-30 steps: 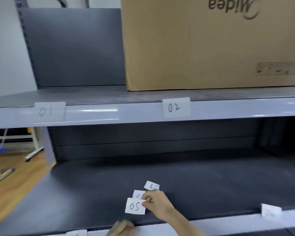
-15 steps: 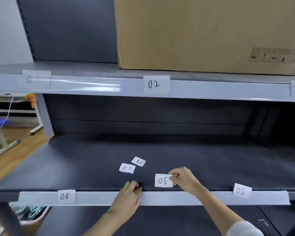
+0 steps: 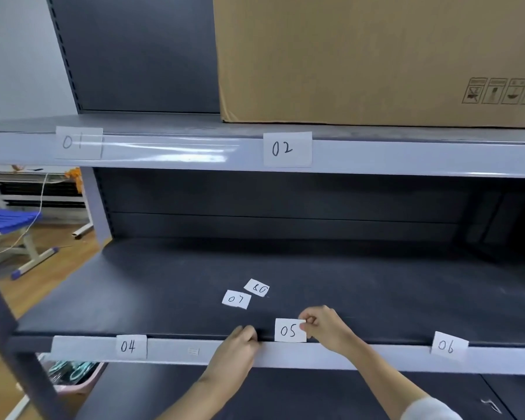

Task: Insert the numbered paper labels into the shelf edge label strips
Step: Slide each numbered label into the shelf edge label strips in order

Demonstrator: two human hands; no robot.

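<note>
1. On the upper strip (image 3: 176, 151) we count two labels seated: 01 (image 3: 79, 143) near its left end and 02 (image 3: 287, 149) near the middle, under the cardboard box (image 3: 376, 56) that stands on the upper shelf.
2. On the lower strip (image 3: 361, 356), along the front edge of the lower shelf (image 3: 164, 283), 04 (image 3: 131, 347) sits flat towards the left, while 06 (image 3: 447, 346) towards the right stands tilted and looks only partly seated.
3. Our right hand (image 3: 326, 328) pinches label 05 (image 3: 290, 330) by its right edge between thumb and fingertips, upright, its bottom edge meeting the top of the lower strip between 04 and 06; we judge it not yet slid in.
4. Our left hand (image 3: 240, 344) rests its curled fingers on the strip's top edge just left of 05, holding nothing loose; whether it pries the strip open we cannot tell.
5. Left to do: labels 07 (image 3: 236, 299) and 08 (image 3: 256, 288) lie loose on the lower shelf, just beside each other, behind our hands. No 03 is in view.
6. As for containers, a pinkish bin (image 3: 73, 380) shows below the shelf's left front corner, with teal-handled things inside that we cannot identify. The box is closed.
</note>
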